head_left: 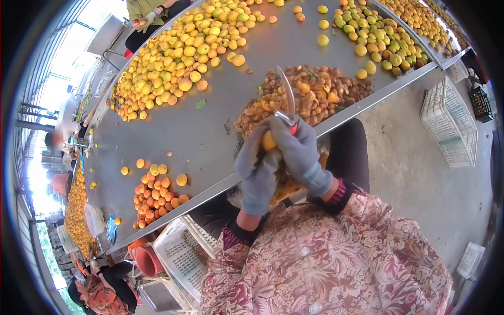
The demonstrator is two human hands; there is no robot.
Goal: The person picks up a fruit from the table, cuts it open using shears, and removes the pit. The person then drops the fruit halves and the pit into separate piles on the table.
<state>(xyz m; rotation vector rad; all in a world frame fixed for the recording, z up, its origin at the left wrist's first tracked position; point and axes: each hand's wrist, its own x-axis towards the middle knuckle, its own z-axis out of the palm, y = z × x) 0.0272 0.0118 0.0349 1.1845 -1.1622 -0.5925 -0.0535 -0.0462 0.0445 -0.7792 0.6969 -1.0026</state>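
Far left: a co-worker is at the lower edge, near a red bucket and a white basket. Above these, an orange pile lies on the steel table, near its front edge. Upper left: a large yellow pile covers the far side of the table. A second person at the top edge holds something small in gloved hands.

Centre: the left hand, in a grey glove, is closed around a yellow fruit. Only the top of the fruit shows between the fingers. It is held in the air just off the table's front edge, over the person's lap. The right hand, also gloved, touches the left hand and is clenched on the red handle of a knife. The blade points up and away over the table, with its base just beside the fruit. Whether the edge is in the flesh cannot be told.

Right of centre: a brown heap of pits and scraps lies on the table directly behind the blade. Further right, a greenish pile sits against the table's raised rim.

Far right: a white crate and a black crate stand on the concrete floor.
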